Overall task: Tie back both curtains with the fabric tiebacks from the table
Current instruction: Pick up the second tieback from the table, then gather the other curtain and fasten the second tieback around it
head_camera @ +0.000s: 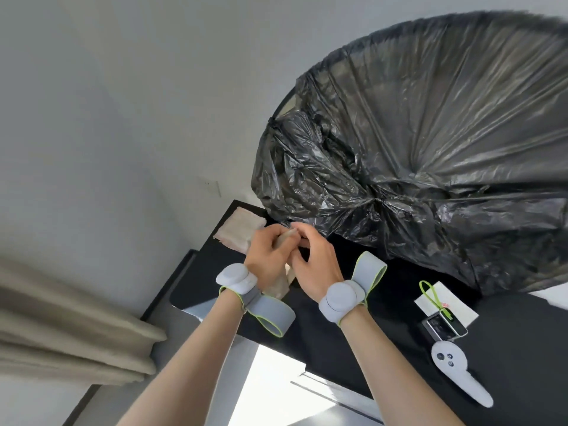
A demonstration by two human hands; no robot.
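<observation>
**First tieback in hand, curtains still loose**

Over the black surface (384, 318), your left hand (266, 259) and right hand (316, 265) are both clamped on one beige tieback (284, 282), its tail hanging between your wrists. A second, folded tieback (239, 230) lies just beyond on the surface. The curtain (61, 327) at left hangs untied; the other is out of view. By the look of it, both ties remain.

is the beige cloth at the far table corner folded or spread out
Folded: the beige cloth lies as a compact, layered rectangle on the black table.
</observation>
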